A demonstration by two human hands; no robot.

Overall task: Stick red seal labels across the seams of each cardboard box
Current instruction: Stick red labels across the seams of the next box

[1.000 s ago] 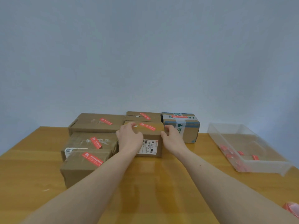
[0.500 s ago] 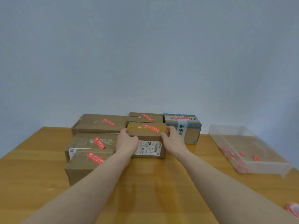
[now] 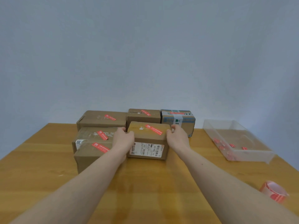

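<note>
Left hand (image 3: pixel 123 139) and right hand (image 3: pixel 177 138) clasp opposite ends of matte brown rectangular cardboard box (image 3: pixel 148 141); glossy red seal label (image 3: pixel 153 129) diagonal atop it; clear plastic bin (image 3: pixel 252 155) right of box.

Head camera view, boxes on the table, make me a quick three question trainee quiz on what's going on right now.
1. True or false: the held box carries no red label.
2. Which hands grip that box? A. left hand only B. right hand only C. both
3. Fill in: the roll of red labels lies on the table near the person's ____ forearm.

Key: 1. false, a red label lies on its top. 2. C, one at each end. 3. right.
</note>
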